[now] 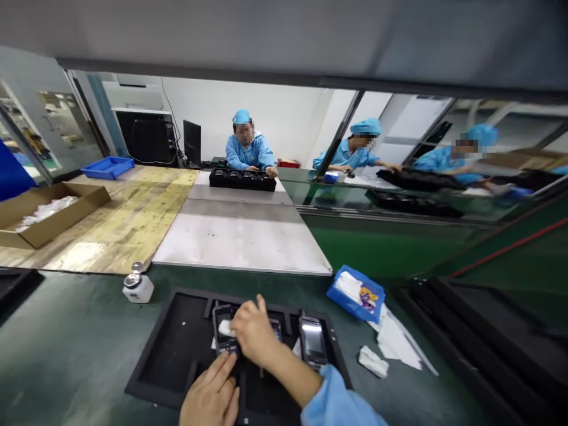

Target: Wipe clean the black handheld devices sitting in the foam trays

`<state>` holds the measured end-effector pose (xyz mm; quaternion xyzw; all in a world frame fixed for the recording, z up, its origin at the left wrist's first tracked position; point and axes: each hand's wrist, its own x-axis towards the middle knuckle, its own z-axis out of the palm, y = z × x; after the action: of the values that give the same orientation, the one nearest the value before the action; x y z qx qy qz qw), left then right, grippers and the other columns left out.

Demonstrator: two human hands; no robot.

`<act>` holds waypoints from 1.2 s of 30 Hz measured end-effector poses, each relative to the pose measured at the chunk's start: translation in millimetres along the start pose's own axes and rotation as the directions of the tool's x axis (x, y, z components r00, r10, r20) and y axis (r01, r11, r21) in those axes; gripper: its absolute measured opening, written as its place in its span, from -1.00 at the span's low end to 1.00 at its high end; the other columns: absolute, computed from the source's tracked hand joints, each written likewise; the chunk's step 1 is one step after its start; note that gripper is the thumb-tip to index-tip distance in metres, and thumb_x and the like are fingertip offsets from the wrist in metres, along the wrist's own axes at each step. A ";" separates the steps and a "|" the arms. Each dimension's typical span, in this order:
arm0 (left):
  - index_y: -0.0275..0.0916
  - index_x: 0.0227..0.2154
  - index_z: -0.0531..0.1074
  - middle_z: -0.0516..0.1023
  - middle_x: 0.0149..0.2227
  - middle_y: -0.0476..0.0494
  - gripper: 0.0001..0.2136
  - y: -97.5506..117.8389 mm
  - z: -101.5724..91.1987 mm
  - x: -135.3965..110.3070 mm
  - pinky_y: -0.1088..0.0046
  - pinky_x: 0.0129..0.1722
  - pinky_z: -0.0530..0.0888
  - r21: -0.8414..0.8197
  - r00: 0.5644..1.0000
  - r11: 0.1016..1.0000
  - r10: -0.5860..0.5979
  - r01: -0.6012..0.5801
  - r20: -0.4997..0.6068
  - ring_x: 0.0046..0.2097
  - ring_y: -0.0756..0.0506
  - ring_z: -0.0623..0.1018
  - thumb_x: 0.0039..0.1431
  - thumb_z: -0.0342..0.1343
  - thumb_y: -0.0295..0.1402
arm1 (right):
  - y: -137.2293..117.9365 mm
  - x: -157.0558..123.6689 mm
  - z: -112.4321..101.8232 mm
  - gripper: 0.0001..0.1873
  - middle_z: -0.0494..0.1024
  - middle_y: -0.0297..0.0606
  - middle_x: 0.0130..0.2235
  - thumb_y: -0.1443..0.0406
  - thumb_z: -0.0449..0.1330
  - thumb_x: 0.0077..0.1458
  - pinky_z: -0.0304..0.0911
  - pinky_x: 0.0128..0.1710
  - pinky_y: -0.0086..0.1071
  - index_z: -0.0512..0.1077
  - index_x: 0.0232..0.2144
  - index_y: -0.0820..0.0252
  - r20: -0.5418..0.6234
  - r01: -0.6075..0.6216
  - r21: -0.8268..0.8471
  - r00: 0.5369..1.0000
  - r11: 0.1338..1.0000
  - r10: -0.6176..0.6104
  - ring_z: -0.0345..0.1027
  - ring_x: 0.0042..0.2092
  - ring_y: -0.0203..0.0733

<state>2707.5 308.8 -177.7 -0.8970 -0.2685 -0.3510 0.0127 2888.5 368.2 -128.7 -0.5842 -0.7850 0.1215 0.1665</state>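
Observation:
A black foam tray point(173, 337) lies on the green work mat in front of me, holding dark mobile phones. My right hand point(254, 331) presses a white cloth point(226, 328) onto a mobile phone point(223, 337) at the tray's left. My left hand point(209, 393) comes in from the bottom edge, its fingertips at the lower end of that phone. A second mobile phone point(313, 342) lies to the right with its screen up. A third phone point(276, 329) is mostly hidden behind my right hand.
To the right are a blue wipes packet point(357, 294), loose white wipes point(393, 340) and stacked black trays point(470, 337). A solvent dispenser bottle point(138, 289) stands left. Ahead lies a steel plate point(242, 236). Co-workers in blue point(248, 151) sit beyond it.

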 end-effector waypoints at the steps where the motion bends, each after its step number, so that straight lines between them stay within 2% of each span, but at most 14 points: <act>1: -0.22 -0.31 0.51 0.55 0.05 -0.12 -0.77 -0.4 0.0 -0.7 0.39 -0.07 0.58 0.007 1.000 1.000 0.005 -0.005 0.012 0.09 -0.15 0.53 0.24 -0.07 -0.49 | -2.5 -3.5 2.1 -0.87 0.53 -0.34 -0.24 0.35 0.16 0.15 -0.52 0.23 0.28 0.51 -0.31 0.04 0.007 0.041 0.005 0.999 0.999 -0.041 0.19 -0.02 -0.11; 3: -0.22 -0.27 0.52 0.53 0.08 -0.13 -0.78 -1.8 -1.0 -2.9 0.35 -0.04 0.58 0.016 0.999 1.000 0.002 -0.003 0.050 0.12 -0.17 0.50 0.24 -0.05 -0.49 | -4.3 -5.6 -0.5 -0.87 0.53 -0.34 -0.23 0.33 0.16 0.16 -0.54 0.24 0.26 0.51 -0.29 0.02 0.002 0.060 -0.005 0.998 0.998 -0.060 0.19 -0.01 -0.11; 6: -0.22 -0.16 0.50 0.47 0.15 -0.13 -0.78 -3.6 -3.7 -5.7 0.35 0.01 0.55 0.028 0.995 1.000 0.006 -0.008 0.101 0.16 -0.17 0.47 0.23 0.00 -0.48 | 9.8 -14.0 -25.1 -0.81 0.54 -0.33 -0.22 0.41 0.17 0.11 -0.44 0.25 0.20 0.53 -0.29 0.03 -0.074 -0.096 -0.018 0.993 0.995 0.095 0.20 0.00 -0.12; 10: -0.23 -0.05 0.47 0.45 0.16 -0.16 -0.72 12.4 -2.6 -1.4 0.33 0.01 0.54 0.002 0.991 0.999 0.054 -0.054 0.120 0.16 -0.18 0.46 0.20 0.03 -0.48 | 38.9 -67.9 -53.1 -0.78 0.53 -0.31 -0.24 0.43 0.12 0.17 -0.36 0.24 0.17 0.53 -0.31 0.05 -0.175 -0.246 0.026 0.953 0.969 0.247 0.24 -0.03 -0.14; 13: -0.21 0.02 0.44 0.41 0.20 -0.13 -0.68 37.0 1.2 11.1 0.26 0.08 0.49 -0.086 0.967 0.989 0.138 -0.122 0.215 0.21 -0.19 0.41 0.20 0.04 -0.44 | 42.6 -99.0 -45.4 -0.78 0.53 -0.35 -0.28 0.43 0.17 0.14 -0.40 0.24 0.16 0.54 -0.35 0.00 -0.119 -0.203 0.065 0.971 0.977 0.209 0.25 -0.05 -0.14; 15: -0.20 0.08 0.39 0.39 0.22 -0.10 -0.65 49.6 3.8 20.8 0.19 0.14 0.45 -0.117 0.939 0.984 0.162 -0.132 0.303 0.22 -0.20 0.39 0.23 0.07 -0.34 | 40.3 -97.5 -34.6 -0.79 0.53 -0.36 -0.27 0.42 0.18 0.15 -0.43 0.25 0.17 0.54 -0.33 -0.02 -0.084 -0.156 0.050 0.984 0.987 0.159 0.23 -0.03 -0.13; 17: -0.19 0.10 0.38 0.39 0.22 -0.08 -0.64 55.8 6.1 27.7 0.15 0.15 0.44 -0.114 0.920 0.986 0.157 -0.123 0.359 0.22 -0.20 0.39 0.27 0.07 -0.25 | 42.5 -85.8 -29.1 -0.79 0.53 -0.36 -0.25 0.41 0.17 0.16 -0.45 0.25 0.18 0.54 -0.31 -0.02 -0.092 -0.170 0.027 0.981 0.985 0.172 0.22 -0.02 -0.13; 19: -0.19 0.07 0.40 0.39 0.23 -0.07 -0.65 56.0 7.6 30.4 0.15 0.14 0.45 -0.103 0.914 0.988 0.148 -0.118 0.377 0.22 -0.20 0.40 0.29 0.06 -0.19 | 49.7 -79.8 -30.7 -0.78 0.54 -0.35 -0.25 0.43 0.15 0.16 -0.45 0.24 0.22 0.54 -0.31 0.01 -0.124 -0.218 0.017 0.968 0.976 0.218 0.22 -0.02 -0.11; 21: -0.19 0.05 0.41 0.37 0.24 -0.06 -0.66 52.9 7.9 30.1 0.17 0.13 0.46 -0.104 0.912 0.987 0.152 -0.122 0.381 0.22 -0.20 0.40 0.29 0.06 -0.17 | 54.7 -87.5 -33.4 -0.77 0.54 -0.32 -0.25 0.45 0.14 0.15 -0.44 0.24 0.24 0.54 -0.34 0.04 -0.150 -0.242 0.021 0.959 0.970 0.242 0.23 -0.03 -0.09; 25: -0.17 0.04 0.41 0.38 0.23 -0.04 -0.67 50.8 7.3 27.0 0.18 0.14 0.46 -0.150 0.898 0.982 0.169 -0.117 0.407 0.23 -0.20 0.39 0.25 0.09 -0.21 | 43.9 -110.1 -29.3 -0.76 0.53 -0.36 -0.27 0.45 0.16 0.11 -0.40 0.26 0.17 0.52 -0.33 -0.01 -0.124 -0.173 0.075 0.976 0.982 0.181 0.24 -0.05 -0.14; 28: -0.16 0.05 0.40 0.36 0.25 -0.05 -0.68 53.3 7.2 26.4 0.14 0.18 0.42 -0.167 0.884 0.984 0.130 -0.060 0.449 0.26 -0.20 0.35 0.23 0.10 -0.30 | 35.7 -93.9 -26.7 -0.81 0.52 -0.38 -0.29 0.39 0.17 0.15 -0.46 0.26 0.19 0.52 -0.33 -0.03 -0.063 -0.112 0.046 0.991 0.993 0.114 0.23 -0.04 -0.14; 31: -0.17 -0.02 0.44 0.35 0.25 -0.06 -0.73 53.3 8.9 27.2 0.13 0.16 0.43 -0.155 0.896 0.988 0.090 -0.024 0.435 0.26 -0.22 0.35 0.23 0.11 -0.32 | 45.0 -74.4 -32.9 -0.82 0.54 -0.33 -0.24 0.40 0.17 0.13 -0.45 0.24 0.24 0.53 -0.33 0.02 -0.102 -0.177 0.000 0.979 0.984 0.176 0.22 -0.01 -0.10; 34: -0.17 -0.06 0.47 0.37 0.24 -0.07 -0.74 51.4 11.3 25.9 0.17 0.12 0.46 -0.169 0.911 0.984 0.123 -0.060 0.392 0.23 -0.22 0.38 0.21 0.14 -0.25 | 51.6 -86.7 -33.2 -0.78 0.53 -0.31 -0.28 0.45 0.13 0.15 -0.38 0.24 0.22 0.53 -0.36 0.07 -0.139 -0.215 0.013 0.967 0.976 0.215 0.24 -0.04 -0.11; 36: -0.17 -0.08 0.48 0.39 0.22 -0.06 -0.74 52.0 11.5 24.8 0.19 0.13 0.45 -0.182 0.913 0.981 0.140 -0.074 0.383 0.21 -0.21 0.40 0.20 0.16 -0.24 | 47.1 -100.1 -28.7 -0.79 0.53 -0.34 -0.27 0.44 0.16 0.12 -0.34 0.24 0.18 0.52 -0.34 0.03 -0.144 -0.189 0.067 0.970 0.980 0.197 0.24 -0.07 -0.14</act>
<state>2755.2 278.5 -161.9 -0.9605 -0.1863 -0.1832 -0.0958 2967.6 285.7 -132.5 -0.6607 -0.7062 0.1134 0.2280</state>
